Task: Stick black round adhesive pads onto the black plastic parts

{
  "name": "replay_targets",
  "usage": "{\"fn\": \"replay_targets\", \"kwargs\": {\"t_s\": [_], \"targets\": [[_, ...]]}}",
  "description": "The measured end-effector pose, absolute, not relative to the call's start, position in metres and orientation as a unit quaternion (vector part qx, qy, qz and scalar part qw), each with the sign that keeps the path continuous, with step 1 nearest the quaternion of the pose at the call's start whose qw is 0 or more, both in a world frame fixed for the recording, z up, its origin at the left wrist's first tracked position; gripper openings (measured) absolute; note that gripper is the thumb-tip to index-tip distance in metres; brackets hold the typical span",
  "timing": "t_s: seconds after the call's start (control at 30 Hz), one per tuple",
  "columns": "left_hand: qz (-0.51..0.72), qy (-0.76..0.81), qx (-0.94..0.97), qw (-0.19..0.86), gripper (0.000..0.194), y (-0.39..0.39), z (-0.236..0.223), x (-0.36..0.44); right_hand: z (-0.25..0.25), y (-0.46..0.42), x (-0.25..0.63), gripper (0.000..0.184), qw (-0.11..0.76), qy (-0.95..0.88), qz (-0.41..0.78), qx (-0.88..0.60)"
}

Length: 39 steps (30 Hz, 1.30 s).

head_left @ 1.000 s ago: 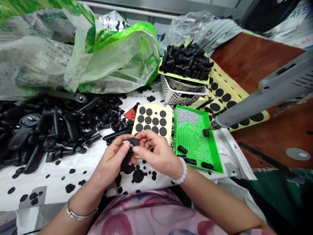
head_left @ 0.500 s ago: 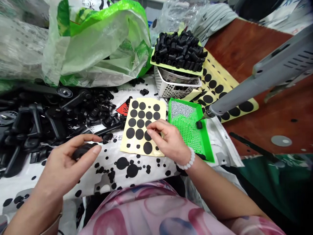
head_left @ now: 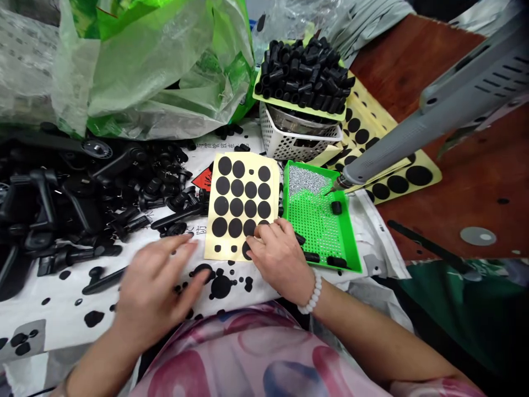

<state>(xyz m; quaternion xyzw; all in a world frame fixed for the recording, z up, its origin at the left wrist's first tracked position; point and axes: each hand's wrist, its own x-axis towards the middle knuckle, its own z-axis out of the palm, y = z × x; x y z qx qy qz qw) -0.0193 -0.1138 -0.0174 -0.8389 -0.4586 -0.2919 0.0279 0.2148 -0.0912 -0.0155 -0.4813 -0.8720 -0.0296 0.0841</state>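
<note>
Black-spotted white sheeting [head_left: 53,320] covers the work table, and a brown wood top [head_left: 417,66] shows on the far right. The right hand [head_left: 279,259], with its white bead bracelet [head_left: 314,295], rests on the bottom edge of a yellow sheet of round black pads [head_left: 210,251]. Its fingers [head_left: 264,234] press near the pads, but I cannot tell if they pinch one. The left hand [head_left: 155,286] is a blur beside the sheet, with its fingers spread, and I cannot tell if it holds anything. A green tray [head_left: 351,242] sits just right of the sheet, with short black tubes [head_left: 336,207] on it. A grey tool [head_left: 392,140] points its thin tip over the tray. If that tip is hot, a hand reaching in could get burned. A bump could also tip the heaped tubes [head_left: 301,77] off their perch on the white basket [head_left: 285,146]. Pads might stick to fingers and tear. The hand hides the sheet's lower corner, and what lies under the tubes is hidden.
</note>
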Motion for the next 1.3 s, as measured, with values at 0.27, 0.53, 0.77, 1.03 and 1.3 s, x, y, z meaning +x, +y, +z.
{"fn": "replay_targets", "kwargs": {"t_s": [0.27, 0.53, 0.77, 1.03, 1.3], "targets": [[-0.2, -0.394, -0.897, -0.009, 0.037, -0.104, -0.041, 0.031, -0.012, -0.087, 0.216, 0.017, 0.076, -0.876, 0.013, -0.477], [-0.194, -0.401, -0.895, -0.008, 0.04, -0.106, -0.043, 0.028, -0.012, -0.088, 0.218, 0.015, 0.127, -0.867, 0.038, -0.481], [-0.191, -0.402, -0.895, -0.003, 0.04, -0.105, -0.043, 0.028, -0.011, -0.086, 0.216, 0.013, 0.144, -0.837, 0.044, -0.526], [-0.198, -0.409, -0.891, -0.013, 0.039, -0.105, -0.044, 0.029, -0.018, -0.085, 0.212, 0.018, 0.091, -0.867, -0.026, -0.489], [-0.206, -0.42, -0.884, -0.008, 0.037, -0.106, -0.043, 0.03, -0.026, -0.105, 0.212, 0.028, 0.121, -0.891, -0.082, -0.43]]}}
